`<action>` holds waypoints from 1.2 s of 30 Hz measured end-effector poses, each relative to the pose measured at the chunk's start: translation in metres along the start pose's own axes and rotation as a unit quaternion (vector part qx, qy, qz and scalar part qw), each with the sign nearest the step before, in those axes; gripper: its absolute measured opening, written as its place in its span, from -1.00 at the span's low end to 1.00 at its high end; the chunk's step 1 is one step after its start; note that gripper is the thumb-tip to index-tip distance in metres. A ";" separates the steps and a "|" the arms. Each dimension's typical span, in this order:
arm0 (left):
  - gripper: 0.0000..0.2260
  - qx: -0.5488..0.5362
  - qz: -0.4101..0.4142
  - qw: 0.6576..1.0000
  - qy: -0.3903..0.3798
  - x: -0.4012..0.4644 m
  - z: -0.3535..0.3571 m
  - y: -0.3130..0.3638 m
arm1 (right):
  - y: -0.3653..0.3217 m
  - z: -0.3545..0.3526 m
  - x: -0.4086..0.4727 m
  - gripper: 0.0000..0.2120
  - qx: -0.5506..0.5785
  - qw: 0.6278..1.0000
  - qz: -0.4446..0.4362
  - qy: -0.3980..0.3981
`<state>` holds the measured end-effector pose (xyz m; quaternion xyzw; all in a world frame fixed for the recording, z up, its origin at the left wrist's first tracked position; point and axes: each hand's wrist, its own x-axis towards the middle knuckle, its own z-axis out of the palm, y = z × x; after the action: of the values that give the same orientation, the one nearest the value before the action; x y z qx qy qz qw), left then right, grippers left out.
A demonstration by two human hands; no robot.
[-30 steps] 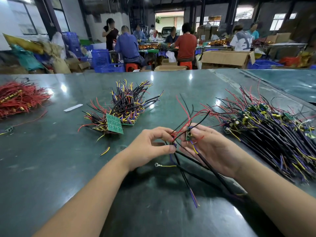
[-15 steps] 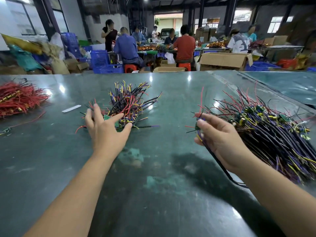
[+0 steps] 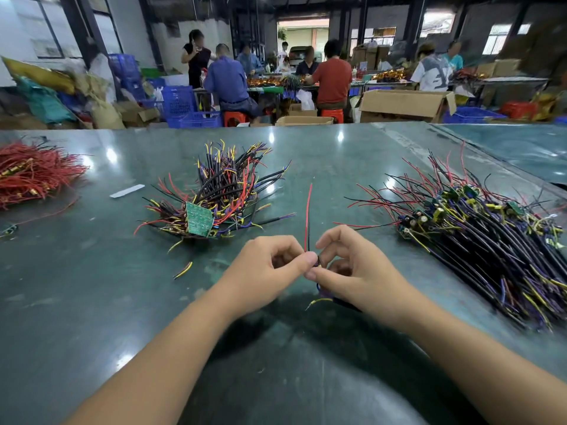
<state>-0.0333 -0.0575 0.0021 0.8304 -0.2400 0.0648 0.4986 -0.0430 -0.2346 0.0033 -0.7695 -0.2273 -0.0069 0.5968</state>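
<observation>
From the head camera, both hands met low over the middle of the green table (image 3: pixel 92 302). The left hand (image 3: pixel 270 268) and the right hand (image 3: pixel 352 265) each had the fingers curled, thumb and fingertips pinching the same small wired piece (image 3: pixel 318 262) between them, just above the table. Most of that piece was hidden by the fingertips. A red wire (image 3: pixel 307 216) and a thin black one beside it stood up from the pinch, and a yellow-tipped wire (image 3: pixel 319 300) trailed out under the right hand.

Beyond the left hand lay a heap of wired boards (image 3: pixel 227 194) with one green board (image 3: pixel 199 218) tilted at its front. A larger pile of wired boards (image 3: pixel 491 240) stretched along the right side, well apart from the hands. A heap of red wires (image 3: pixel 30 176) lay at the far left, a white strip (image 3: pixel 127 191) near it, and a loose wire offcut (image 3: pixel 183 269) lay near the left hand.
</observation>
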 end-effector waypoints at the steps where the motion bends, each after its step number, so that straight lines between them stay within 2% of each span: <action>1: -0.81 -0.006 -0.004 1.000 0.005 0.000 0.000 -0.001 | 0.000 0.000 0.000 -0.71 0.000 1.000 -0.001 0.000; 4: -0.78 -0.011 -0.012 1.000 0.010 0.001 0.001 -0.002 | 0.001 0.000 -0.001 -0.70 -0.002 1.000 -0.008 -0.015; 9: -0.55 0.044 0.002 0.999 -0.015 0.001 -0.002 -0.005 | 0.005 0.001 -0.001 -0.68 -0.010 0.999 -0.007 -0.046; 13: -0.56 0.054 0.027 0.998 -0.027 -0.001 -0.005 -0.006 | 0.007 -0.001 0.002 -0.67 0.016 0.999 0.012 -0.042; 15: -0.56 0.049 0.030 0.998 -0.024 -0.001 -0.004 -0.006 | 0.008 -0.001 0.003 -0.61 0.011 0.999 0.020 -0.045; 21: -0.77 0.034 0.026 0.999 -0.021 0.001 -0.004 -0.006 | 0.006 0.000 0.002 -0.45 0.028 0.998 0.025 -0.051; 27: -0.80 0.015 0.037 0.999 0.000 0.001 0.002 -0.005 | 0.008 -0.001 0.003 -0.39 0.027 0.998 0.026 -0.057; 32: -0.83 -0.109 0.021 0.993 0.036 0.005 0.006 0.000 | 0.013 -0.004 0.006 -0.42 0.075 0.996 0.027 -0.041; 36: -0.79 -0.129 0.008 0.991 0.036 0.005 0.005 -0.001 | 0.015 -0.004 0.007 -0.40 0.106 0.993 0.030 -0.043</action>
<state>-0.0290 -0.0633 0.0002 0.7544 -0.2352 0.0675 0.6091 -0.0305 -0.2389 -0.0069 -0.7081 -0.2294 0.0679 0.6644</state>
